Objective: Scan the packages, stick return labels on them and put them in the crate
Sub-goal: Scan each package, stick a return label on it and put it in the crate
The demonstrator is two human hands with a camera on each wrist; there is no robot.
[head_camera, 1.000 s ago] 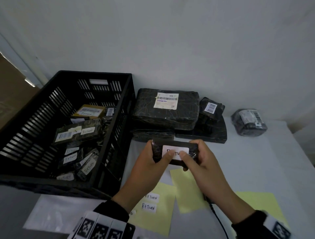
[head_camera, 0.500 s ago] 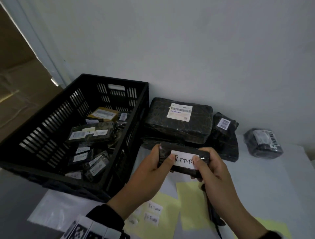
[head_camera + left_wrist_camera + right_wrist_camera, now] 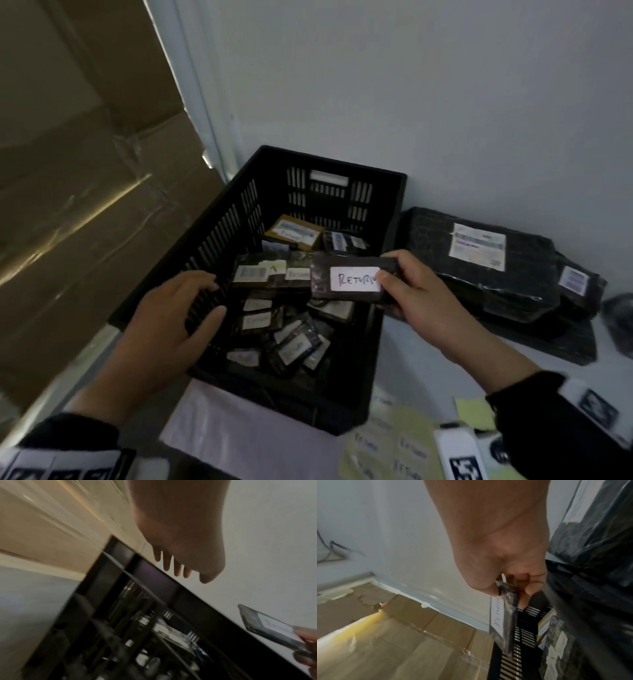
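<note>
Small black package [image 3: 346, 284], "RETURN" label attached, pinched at right end by right hand [image 3: 421, 308], held above black crate [image 3: 219, 233] interior. Left hand [image 3: 171, 325] empty, fingers relaxed, hovering over crate's left wall. Placing step judged underway; lowering and release required next.

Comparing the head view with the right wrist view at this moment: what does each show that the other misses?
Only the head view shows the open left hand over the black slatted plastic crate, the yellow label sheets, and the large black wrapped parcel's barcode label. Only the right wrist view shows the taped brown cardboard box's torn edge. Both show the right hand pinching the small black RETURN-labelled package above the crate.
</note>
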